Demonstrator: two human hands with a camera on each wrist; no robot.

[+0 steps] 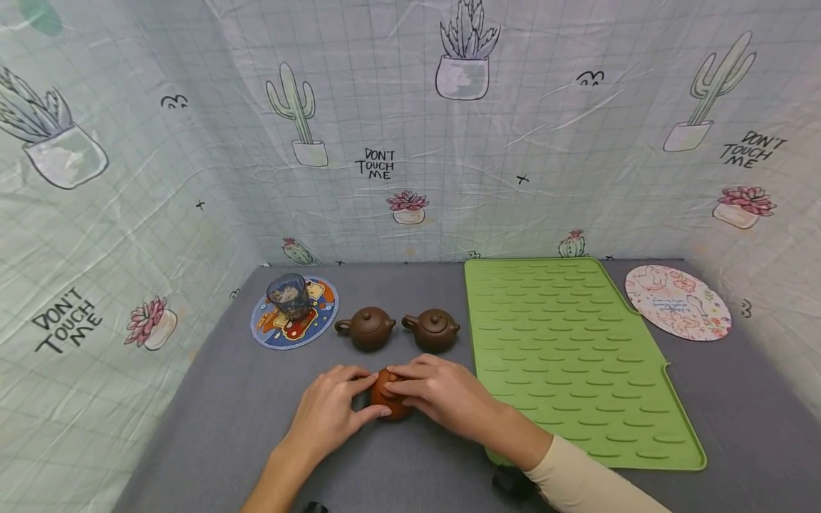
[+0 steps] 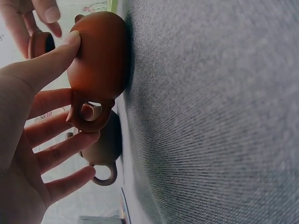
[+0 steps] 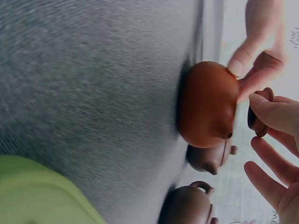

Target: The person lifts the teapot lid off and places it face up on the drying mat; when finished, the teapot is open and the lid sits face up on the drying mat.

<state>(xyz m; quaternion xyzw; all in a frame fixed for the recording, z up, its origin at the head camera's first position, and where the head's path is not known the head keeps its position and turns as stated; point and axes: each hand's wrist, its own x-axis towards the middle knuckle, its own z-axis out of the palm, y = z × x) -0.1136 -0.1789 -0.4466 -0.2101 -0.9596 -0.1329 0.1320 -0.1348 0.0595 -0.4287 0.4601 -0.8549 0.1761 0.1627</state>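
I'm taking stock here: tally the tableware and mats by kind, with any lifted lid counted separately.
Teapots: 3 (orange-brown teapot, left dark teapot, right dark teapot)
Lifted lid: 1
Drinking glass: 1
Round mats: 2 (blue mat, pink-and-white mat)
Green mat: 1
Total: 8

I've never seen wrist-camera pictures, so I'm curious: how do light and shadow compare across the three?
Head: soft, fairly even light, creases showing in the backdrop; left wrist: dim grey cloth, dark shadow along the base of the orange pot; right wrist: a similar shadow there, the backdrop pale and washed out.
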